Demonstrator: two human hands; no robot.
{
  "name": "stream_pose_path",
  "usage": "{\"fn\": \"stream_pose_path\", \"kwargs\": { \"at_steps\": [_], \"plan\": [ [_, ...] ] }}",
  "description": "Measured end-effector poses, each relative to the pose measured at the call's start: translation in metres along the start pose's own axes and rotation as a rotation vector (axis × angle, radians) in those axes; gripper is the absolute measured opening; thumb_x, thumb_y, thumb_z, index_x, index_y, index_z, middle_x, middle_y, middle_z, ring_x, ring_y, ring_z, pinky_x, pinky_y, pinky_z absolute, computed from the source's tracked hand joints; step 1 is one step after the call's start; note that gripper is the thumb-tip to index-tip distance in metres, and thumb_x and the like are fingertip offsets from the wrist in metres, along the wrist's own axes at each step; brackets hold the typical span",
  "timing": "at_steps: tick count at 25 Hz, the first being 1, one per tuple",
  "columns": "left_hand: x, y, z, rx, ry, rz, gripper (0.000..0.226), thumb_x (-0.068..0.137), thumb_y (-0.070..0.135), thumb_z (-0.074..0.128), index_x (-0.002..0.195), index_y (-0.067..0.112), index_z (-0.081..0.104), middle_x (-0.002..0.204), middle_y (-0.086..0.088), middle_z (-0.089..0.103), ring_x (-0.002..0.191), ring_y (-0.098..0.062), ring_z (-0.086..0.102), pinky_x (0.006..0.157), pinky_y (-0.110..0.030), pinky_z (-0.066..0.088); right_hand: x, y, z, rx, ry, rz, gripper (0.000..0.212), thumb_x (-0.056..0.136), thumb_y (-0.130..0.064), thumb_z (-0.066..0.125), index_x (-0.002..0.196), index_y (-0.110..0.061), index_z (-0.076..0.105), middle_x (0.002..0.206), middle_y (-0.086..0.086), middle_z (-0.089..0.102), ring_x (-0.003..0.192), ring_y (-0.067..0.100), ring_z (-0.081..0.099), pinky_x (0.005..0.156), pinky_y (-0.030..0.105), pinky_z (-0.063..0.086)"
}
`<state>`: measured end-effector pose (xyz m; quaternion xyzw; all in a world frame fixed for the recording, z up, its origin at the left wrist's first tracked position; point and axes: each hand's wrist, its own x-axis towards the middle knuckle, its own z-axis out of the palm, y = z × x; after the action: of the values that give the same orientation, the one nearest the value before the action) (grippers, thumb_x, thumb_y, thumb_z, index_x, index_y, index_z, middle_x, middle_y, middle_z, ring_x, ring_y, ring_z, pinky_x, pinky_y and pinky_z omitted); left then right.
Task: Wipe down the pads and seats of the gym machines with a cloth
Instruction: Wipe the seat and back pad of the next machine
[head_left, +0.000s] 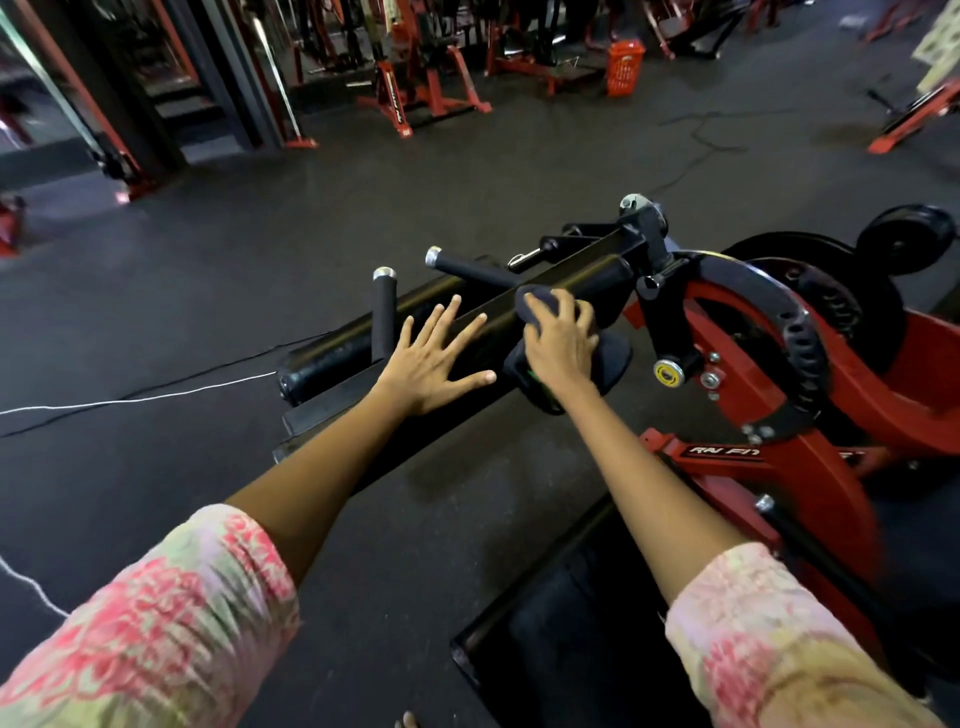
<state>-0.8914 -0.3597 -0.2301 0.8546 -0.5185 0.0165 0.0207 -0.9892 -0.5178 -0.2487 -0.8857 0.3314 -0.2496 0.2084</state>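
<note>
- 2 forearms in pink floral sleeves (171, 613) reach forward from the bottom of the view, over a dark rubber floor (208, 270).
- Nearest the person, at lower right, lies a black padded seat (566, 623) in a metal frame, with nothing on it that I can see.
- Beyond it, the left hand (434, 358) lies flat, fingers spread and released, palm down on the black bar (483, 332) of a red and black machine (810, 415); it grasps nothing and seems only to brace.
- Just to its right, the right hand (561, 340) is curled over a dark cloth (540, 304), pressing it onto the same bar; more cloth hangs below the wrist on the bar's near side.
- The bar's long axis runs from lower left, near the person, up to the pivot (644, 218) at upper right. The cloth sits just beside a black roller pad (608, 283), which lies ahead and to the right of the fingers, so the right hand is the nearer for the next stroke, probably along that axis.
- 2 foam grips (385, 317) stand out beyond the left hand.
- Farther off stand red frames and an orange basket (625, 67).
</note>
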Motion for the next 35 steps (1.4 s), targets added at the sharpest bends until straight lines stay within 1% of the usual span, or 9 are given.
{"fn": "stream_pose_path", "kwargs": {
  "at_steps": [3, 8, 12, 16, 21, 27, 29, 33, 35],
  "plan": [
    [0.006, 0.003, -0.004, 0.060, -0.030, -0.021, 0.070, 0.091, 0.065, 0.020, 0.148, 0.034, -0.007, 0.156, 0.000, -0.019, 0.145, -0.021, -0.012, 0.114, -0.049, -0.006, -0.020, 0.014, 0.007, -0.152, -0.057, -0.240, 0.045, 0.093, -0.028, 0.049, 0.138, -0.029, 0.046, 0.146, 0.002, 0.033, 0.133, 0.031, 0.024, 0.099, 0.056, 0.032],
    [0.041, 0.022, -0.008, -0.044, 0.102, -0.011, 0.072, 0.089, 0.067, 0.018, 0.149, 0.032, 0.001, 0.157, 0.000, -0.014, 0.145, -0.020, -0.007, 0.115, -0.048, -0.002, 0.013, 0.025, -0.005, -0.097, 0.033, 0.057, 0.044, 0.093, -0.031, 0.051, 0.136, -0.035, 0.047, 0.145, 0.000, 0.035, 0.132, 0.030, 0.026, 0.100, 0.055, 0.028],
    [0.058, 0.021, 0.002, -0.047, 0.033, 0.012, 0.076, 0.086, 0.071, 0.019, 0.148, 0.034, -0.002, 0.157, 0.001, -0.014, 0.145, -0.020, -0.008, 0.115, -0.048, -0.003, 0.004, 0.043, -0.002, -0.215, 0.020, -0.211, 0.048, 0.092, -0.029, 0.052, 0.139, -0.038, 0.043, 0.144, 0.000, 0.038, 0.131, 0.031, 0.030, 0.098, 0.056, 0.028],
    [0.059, 0.020, 0.006, -0.031, 0.064, 0.021, 0.090, 0.070, 0.077, -0.001, 0.149, 0.033, -0.002, 0.157, 0.002, -0.014, 0.145, -0.018, -0.010, 0.116, -0.046, -0.005, 0.040, 0.056, -0.014, -0.052, 0.028, 0.112, 0.044, 0.094, -0.029, 0.050, 0.137, -0.035, 0.046, 0.146, -0.001, 0.033, 0.131, 0.030, 0.027, 0.097, 0.055, 0.031],
    [0.061, 0.023, 0.006, -0.037, 0.067, 0.040, 0.091, 0.070, 0.078, 0.001, 0.149, 0.034, -0.002, 0.157, 0.002, -0.012, 0.145, -0.018, -0.010, 0.116, -0.046, -0.005, 0.034, 0.063, -0.013, -0.132, 0.010, -0.070, 0.044, 0.094, -0.029, 0.050, 0.137, -0.036, 0.045, 0.144, -0.001, 0.034, 0.126, 0.030, 0.030, 0.096, 0.054, 0.033],
    [0.059, 0.025, 0.004, -0.048, 0.045, 0.044, 0.090, 0.072, 0.077, 0.001, 0.149, 0.032, 0.000, 0.158, 0.002, -0.011, 0.145, -0.017, -0.010, 0.116, -0.045, -0.006, 0.100, 0.082, -0.033, 0.023, 0.060, 0.302, 0.037, 0.095, -0.031, 0.047, 0.131, -0.032, 0.053, 0.137, 0.007, 0.037, 0.126, 0.034, 0.030, 0.101, 0.053, 0.029],
    [0.058, 0.024, 0.004, -0.051, 0.052, 0.042, 0.089, 0.072, 0.077, 0.001, 0.150, 0.032, 0.000, 0.158, 0.002, -0.010, 0.145, -0.017, -0.010, 0.116, -0.044, -0.006, 0.090, 0.067, -0.023, 0.042, 0.096, 0.308, 0.038, 0.094, -0.030, 0.048, 0.132, -0.033, 0.053, 0.136, 0.007, 0.037, 0.125, 0.034, 0.030, 0.099, 0.053, 0.031],
    [0.059, 0.023, 0.002, 0.036, 0.057, 0.153, 0.095, 0.070, 0.083, -0.006, 0.149, 0.031, 0.000, 0.158, 0.002, -0.008, 0.145, -0.017, -0.008, 0.115, -0.045, -0.005, 0.040, 0.062, 0.007, 0.115, 0.218, 0.073, 0.040, 0.093, -0.026, 0.054, 0.133, -0.029, 0.053, 0.134, 0.010, 0.041, 0.118, 0.034, 0.037, 0.094, 0.046, 0.035],
    [0.058, 0.023, 0.001, 0.100, 0.055, 0.243, 0.096, 0.070, 0.082, -0.011, 0.150, 0.028, 0.001, 0.158, 0.004, -0.006, 0.145, -0.015, -0.007, 0.115, -0.045, -0.005, 0.050, 0.073, 0.008, 0.286, 0.300, 0.218, 0.041, 0.094, -0.023, 0.054, 0.134, -0.022, 0.052, 0.134, 0.016, 0.039, 0.118, 0.037, 0.038, 0.099, 0.037, 0.028]
  ]
}}
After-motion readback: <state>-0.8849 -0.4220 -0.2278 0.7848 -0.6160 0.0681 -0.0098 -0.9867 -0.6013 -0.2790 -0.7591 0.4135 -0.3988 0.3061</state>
